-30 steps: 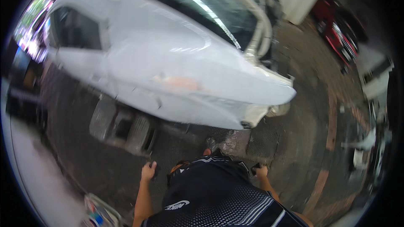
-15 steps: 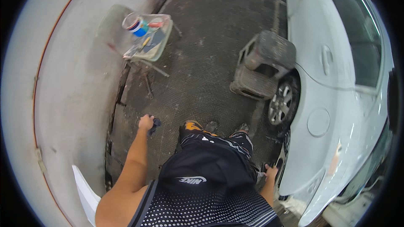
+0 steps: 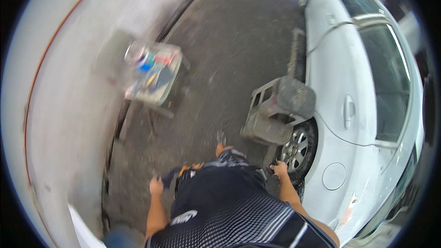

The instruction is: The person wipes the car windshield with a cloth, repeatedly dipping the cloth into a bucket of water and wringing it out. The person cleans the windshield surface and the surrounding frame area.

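Note:
My left hand [image 3: 156, 185] hangs low at my side, closed on a dark cloth [image 3: 171, 177]. On the other side, my right hand [image 3: 279, 169] is close to the white car's rear wheel [image 3: 298, 150]. Its fingers are curled, and a small dark thing shows by them, too blurred to name. The white car [image 3: 330, 110] stands along my right, with a round fuel flap [image 3: 334, 176] behind the wheel. A pinkish patch [image 3: 351, 204] marks its rear corner.
By the wheel stand dirty grey plastic stools [image 3: 294, 98]. Ahead on the left, a pale chair [image 3: 161, 105] against the wall holds a clear tub [image 3: 136, 53], a blue-labelled container [image 3: 147, 64], a red item [image 3: 164, 58] and dark sheets [image 3: 164, 78]. A cable [image 3: 328, 30] crosses the car.
My view has shifted, so the chair, stools and wheel sit lower in it. My right hand has come forward beside the wheel. My left hand still has the cloth, now lower in the picture.

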`<state>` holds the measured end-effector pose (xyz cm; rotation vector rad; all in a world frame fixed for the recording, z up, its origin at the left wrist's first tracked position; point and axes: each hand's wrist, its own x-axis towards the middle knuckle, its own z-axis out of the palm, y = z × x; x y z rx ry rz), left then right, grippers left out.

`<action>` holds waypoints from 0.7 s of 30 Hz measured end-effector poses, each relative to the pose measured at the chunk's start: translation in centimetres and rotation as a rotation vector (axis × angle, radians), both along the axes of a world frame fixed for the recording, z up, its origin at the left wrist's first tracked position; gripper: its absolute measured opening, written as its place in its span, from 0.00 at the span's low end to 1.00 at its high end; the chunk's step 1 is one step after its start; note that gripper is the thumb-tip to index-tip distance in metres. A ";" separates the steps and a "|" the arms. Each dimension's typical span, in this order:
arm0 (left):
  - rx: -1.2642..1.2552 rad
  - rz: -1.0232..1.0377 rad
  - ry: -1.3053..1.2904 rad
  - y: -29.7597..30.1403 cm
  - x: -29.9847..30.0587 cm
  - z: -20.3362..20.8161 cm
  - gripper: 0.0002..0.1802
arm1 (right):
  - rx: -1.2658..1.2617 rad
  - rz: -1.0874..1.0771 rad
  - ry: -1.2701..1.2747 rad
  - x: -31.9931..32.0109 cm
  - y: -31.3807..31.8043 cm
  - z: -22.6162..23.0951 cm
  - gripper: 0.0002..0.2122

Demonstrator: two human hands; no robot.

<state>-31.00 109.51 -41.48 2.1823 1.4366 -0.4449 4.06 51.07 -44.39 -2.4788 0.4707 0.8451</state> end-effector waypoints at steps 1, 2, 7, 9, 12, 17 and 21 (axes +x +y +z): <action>0.016 0.048 -0.018 1.0 0.8 0.2 0.29 | -0.004 -0.070 0.050 1.8 1.5 0.7 0.21; 0.061 0.135 -0.120 2.3 0.7 -0.2 0.30 | 0.005 -0.126 0.114 3.9 3.3 1.0 0.22; -0.714 0.905 -0.184 8.7 10.3 2.5 0.24 | 0.066 -0.042 -0.302 7.2 5.4 3.1 0.20; -0.921 0.779 -0.031 13.5 11.3 -0.6 0.23 | 0.105 -0.134 -0.385 7.1 6.9 6.3 0.20; -0.956 0.586 0.126 18.3 16.8 -1.3 0.18 | 0.091 -0.303 -0.516 3.2 9.1 11.6 0.19; -1.090 0.206 0.145 24.0 28.2 -0.4 0.13 | -0.078 -0.698 -0.679 -21.1 10.4 9.8 0.22; -1.237 -0.108 0.201 21.4 37.3 1.5 0.14 | -0.169 -1.512 -0.061 -49.5 19.2 5.0 0.28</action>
